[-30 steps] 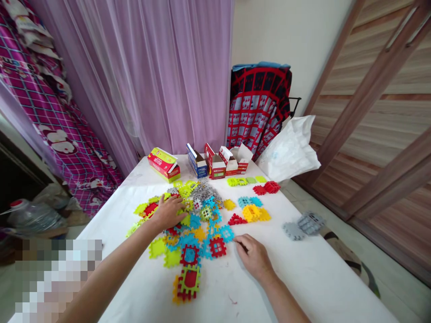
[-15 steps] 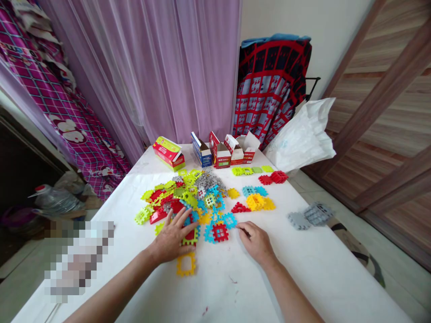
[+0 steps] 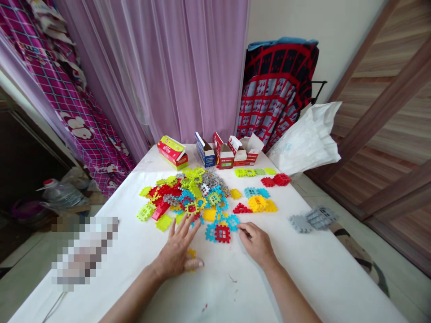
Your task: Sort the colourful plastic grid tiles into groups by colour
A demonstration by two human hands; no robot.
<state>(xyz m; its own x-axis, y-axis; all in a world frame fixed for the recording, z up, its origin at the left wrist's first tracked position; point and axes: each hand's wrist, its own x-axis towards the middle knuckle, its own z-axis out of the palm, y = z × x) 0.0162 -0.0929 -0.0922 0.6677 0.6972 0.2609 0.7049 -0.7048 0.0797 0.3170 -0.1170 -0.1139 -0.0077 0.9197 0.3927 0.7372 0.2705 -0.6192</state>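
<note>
My left hand is open, fingers spread, palm down at the near edge of a heap of plastic interlocking building pieces. Its palm and thumb partly cover a yellow square frame piece. Just beyond the fingertips are a lime green flat piece and a green window piece. My right hand rests on the table with its fingers curled closed. Its thumb and forefinger are by the edge of a blue piece; what the fingers hold, if anything, is hidden. A red window piece lies between the hands.
Sorted pieces lie to the right: green, red, yellow and grey. Several small open cartons line the back edge beside a red-and-green box. A white bag stands at the back right.
My left hand has drawn back from the heap towards me, now over the yellow frame piece. Pieces it covered are exposed. My right hand has stayed in place; the view has shifted slightly.
</note>
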